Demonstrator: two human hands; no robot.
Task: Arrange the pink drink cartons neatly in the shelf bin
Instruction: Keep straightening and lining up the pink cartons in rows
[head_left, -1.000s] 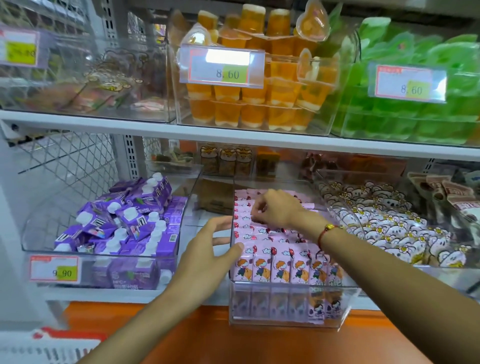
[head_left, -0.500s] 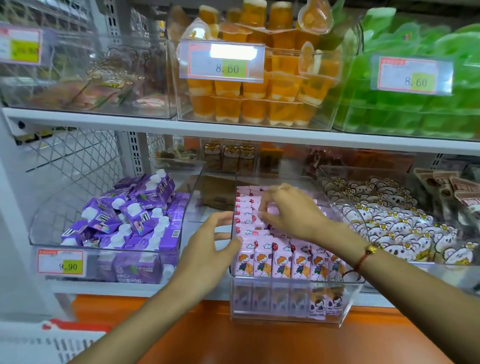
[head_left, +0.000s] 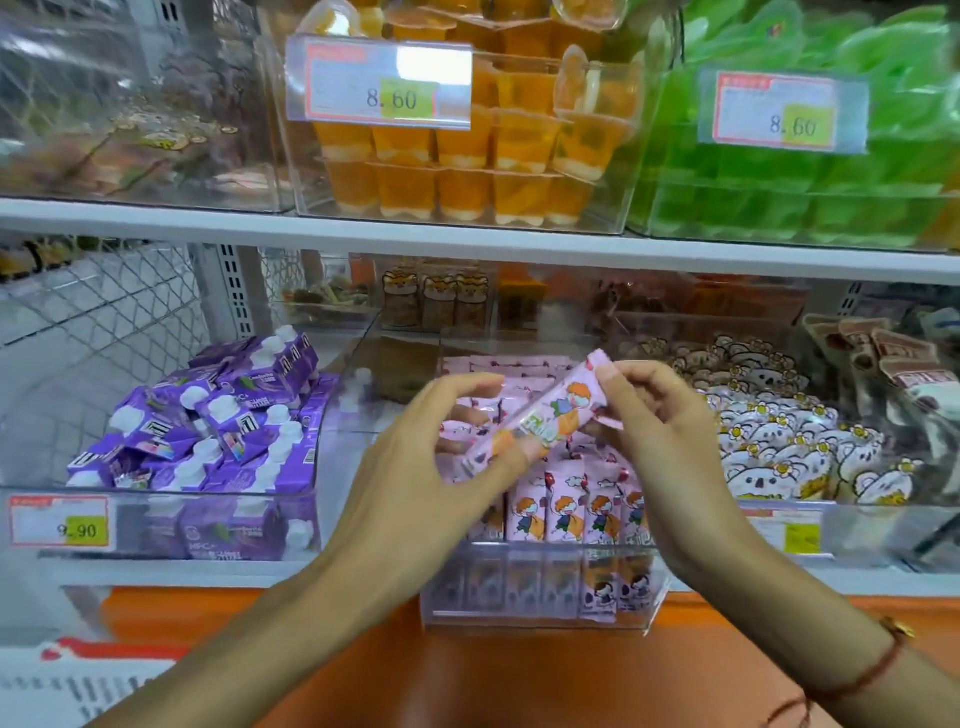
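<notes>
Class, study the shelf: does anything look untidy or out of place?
Yes. The purple cartons in the left bin lie jumbled at mixed angles. One pink carton is out of its bin, held tilted by both hands.

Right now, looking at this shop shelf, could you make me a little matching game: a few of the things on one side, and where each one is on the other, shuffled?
Things:
1. orange jelly cups
2. purple drink cartons
3. pink carton lifted out of its bin
4. koala-print packets

Places:
A. lower shelf, bin to the left of the pink cartons
B. held between the left hand and the right hand
C. lower shelf, bin to the right of the pink cartons
D. upper shelf, behind an 8.60 price tag

Pairs: 1-D, 2-A, 3-B, 4-C
</notes>
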